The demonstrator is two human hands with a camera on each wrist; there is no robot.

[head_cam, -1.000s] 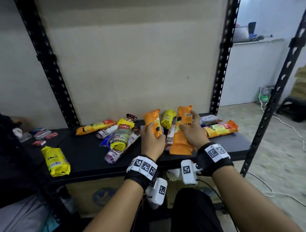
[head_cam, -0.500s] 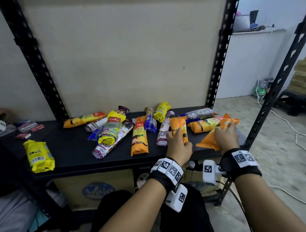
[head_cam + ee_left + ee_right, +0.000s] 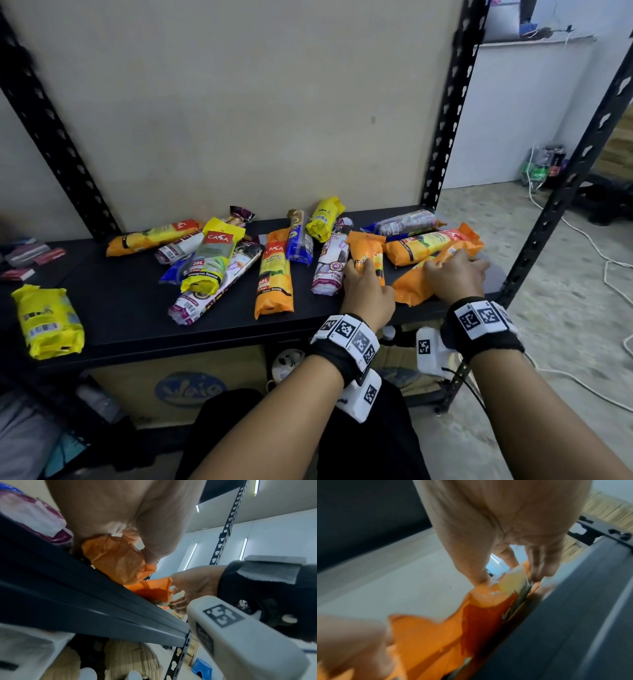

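On the black shelf point(image 3: 120, 308) lie several snack-like packets. My left hand point(image 3: 364, 274) grips a short orange packet point(image 3: 368, 251) that stands tilted near the shelf's front edge; in the left wrist view its crumpled end point(image 3: 116, 561) shows under my curled fingers. My right hand point(image 3: 455, 270) holds a longer orange packet point(image 3: 411, 289) lying slantwise at the front right corner. The right wrist view shows the thumb point(image 3: 471, 566) on one side of this packet point(image 3: 436, 635) and the fingers point(image 3: 542, 561) on the other. The two packets lie side by side.
Behind my hands lies an orange-yellow packet point(image 3: 431, 245); left of them a white-purple one point(image 3: 330, 267), an orange CASA packet point(image 3: 274, 274) and a yellow CASA packet point(image 3: 214, 257). A yellow packet point(image 3: 48, 322) lies far left. A black upright point(image 3: 561, 192) stands at the right corner.
Both hands have carried their orange packets from the middle of the shelf to its right end. The right packet now lies flatter near the corner.
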